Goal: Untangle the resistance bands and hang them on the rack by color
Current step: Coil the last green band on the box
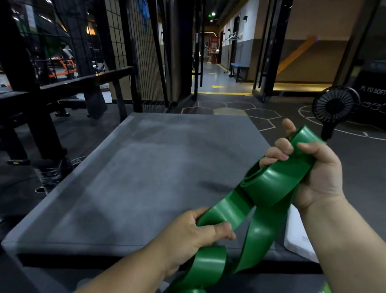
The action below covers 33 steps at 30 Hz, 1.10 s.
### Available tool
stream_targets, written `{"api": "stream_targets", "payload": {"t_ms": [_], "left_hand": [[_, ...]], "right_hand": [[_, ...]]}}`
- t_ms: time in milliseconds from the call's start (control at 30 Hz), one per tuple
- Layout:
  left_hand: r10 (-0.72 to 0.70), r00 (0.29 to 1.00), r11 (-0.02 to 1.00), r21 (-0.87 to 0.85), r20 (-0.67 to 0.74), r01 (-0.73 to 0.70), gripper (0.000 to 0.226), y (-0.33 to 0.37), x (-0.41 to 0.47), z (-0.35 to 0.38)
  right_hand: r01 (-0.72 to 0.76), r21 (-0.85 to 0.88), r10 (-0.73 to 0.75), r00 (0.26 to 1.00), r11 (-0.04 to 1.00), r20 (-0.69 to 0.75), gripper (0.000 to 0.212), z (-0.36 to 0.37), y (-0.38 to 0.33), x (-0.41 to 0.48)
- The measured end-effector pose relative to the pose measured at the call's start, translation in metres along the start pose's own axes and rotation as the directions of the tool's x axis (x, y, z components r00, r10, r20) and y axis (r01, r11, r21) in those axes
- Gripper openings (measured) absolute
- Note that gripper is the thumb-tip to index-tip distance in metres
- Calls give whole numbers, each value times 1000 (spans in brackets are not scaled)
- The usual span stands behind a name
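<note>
Both hands work a wide, glossy green rubber resistance band (257, 199) at lower right.
Left hand (192, 235) grasps one fold; right hand (315, 173) clenches bunched loops, apparently to separate twists; grey padded tabletop (131, 175) beyond.

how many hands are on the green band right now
2. The left hand grips a lower loop of the green band over the grey platform's near edge; the right hand grips its folded upper part, higher right. No other hand shows.

Band (268, 186) nearest, platform (143, 174) behind it — fan (335, 105) and box (384, 106) to the right.
</note>
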State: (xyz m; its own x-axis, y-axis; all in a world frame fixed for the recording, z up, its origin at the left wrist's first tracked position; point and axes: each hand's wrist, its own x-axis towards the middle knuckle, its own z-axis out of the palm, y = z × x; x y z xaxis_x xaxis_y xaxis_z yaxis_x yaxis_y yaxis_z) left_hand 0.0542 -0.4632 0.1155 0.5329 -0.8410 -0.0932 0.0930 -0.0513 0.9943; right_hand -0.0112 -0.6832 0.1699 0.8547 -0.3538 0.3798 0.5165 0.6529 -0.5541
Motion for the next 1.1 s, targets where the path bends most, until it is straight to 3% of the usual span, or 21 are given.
{"api": "stream_targets", "payload": {"t_ms": [167, 333, 500, 667, 733, 833, 900, 1000, 1100], "left_hand": [[4, 999, 986, -167, 44, 3, 22, 4, -2, 0], [-38, 990, 991, -123, 137, 55, 9, 3, -5, -3], [17, 994, 998, -56, 112, -11, 14, 11, -7, 5], [67, 998, 998, 19, -4, -67, 8, 13, -2, -4], [33, 999, 999, 5, -23, -33, 15, 12, 0, -11], [-40, 996, 997, 66, 84, 35, 47, 10, -2, -22], [-73, 991, 991, 123, 112, 60, 56, 10, -3, -26], [-65, 996, 988, 145, 64, 55, 33, 14, -1, -27], [-18, 1000, 980, 199, 7, 16, 25, 20, 0, -30]], "right_hand": [[7, 1, -7, 999, 1000, -40, 63, -1, -5, 2], [-27, -30, 26, 1000, 999, -13, 72, -1, -8, 1], [-161, -255, 190, 977, 954, 93, 93, 9, 22, -4], [-220, -439, 290, 952, 871, 98, 88, 20, 49, -12], [-198, -495, 269, 960, 846, 76, 87, 22, 50, -12], [-153, -571, 219, 975, 807, 49, 79, 22, 49, -12], [-141, -622, 218, 975, 770, 48, 76, 22, 48, -12], [-168, -721, 305, 950, 672, 62, 74, 21, 52, -16], [-191, -785, 383, 922, 589, 63, 67, 23, 62, -21]]}}
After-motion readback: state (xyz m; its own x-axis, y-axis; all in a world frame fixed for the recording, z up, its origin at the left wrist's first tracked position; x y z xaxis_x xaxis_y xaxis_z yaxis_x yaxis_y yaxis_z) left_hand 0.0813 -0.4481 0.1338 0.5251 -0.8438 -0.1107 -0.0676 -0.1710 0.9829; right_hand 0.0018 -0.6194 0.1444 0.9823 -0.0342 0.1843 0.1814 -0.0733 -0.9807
